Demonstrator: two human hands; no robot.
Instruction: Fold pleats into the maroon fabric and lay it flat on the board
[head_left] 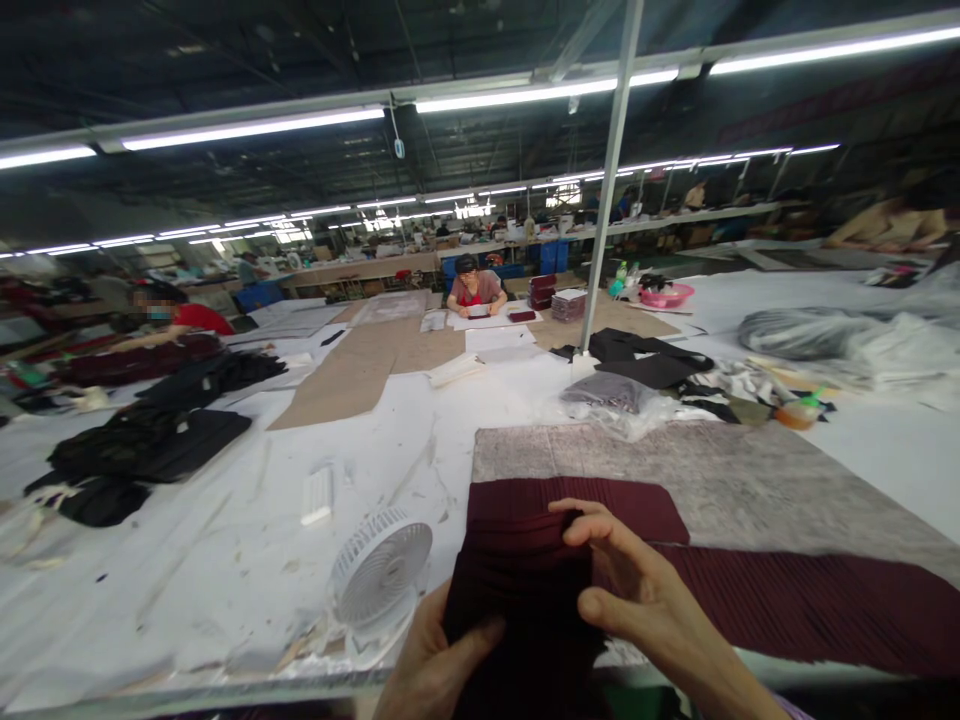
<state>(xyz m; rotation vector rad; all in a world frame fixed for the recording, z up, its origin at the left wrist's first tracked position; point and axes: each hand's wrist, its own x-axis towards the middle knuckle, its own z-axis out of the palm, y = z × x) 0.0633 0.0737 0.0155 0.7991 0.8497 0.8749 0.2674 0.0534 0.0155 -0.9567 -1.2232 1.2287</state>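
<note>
A dark maroon stack of cloth pieces (517, 590) is held up at the table's front edge. My left hand (442, 650) grips its lower left side, thumb on top. At the stack's right side is my right hand (637, 580), its thumb and fingers apart and curved, the fingertips near the upper right corner. Behind the stack, a maroon ribbed piece (637, 508) lies on a grey patterned sheet (712, 480). A long row of overlapping maroon pieces (810, 600) stretches to the right.
A white fan (382, 575) stands left of the stack. Black garments (150, 450) lie at the left, with black scraps (645, 355) and a plastic-wrapped bundle (615, 400) beyond the grey sheet. A metal pole (611, 180) rises mid-table. People (476, 290) sit at far tables.
</note>
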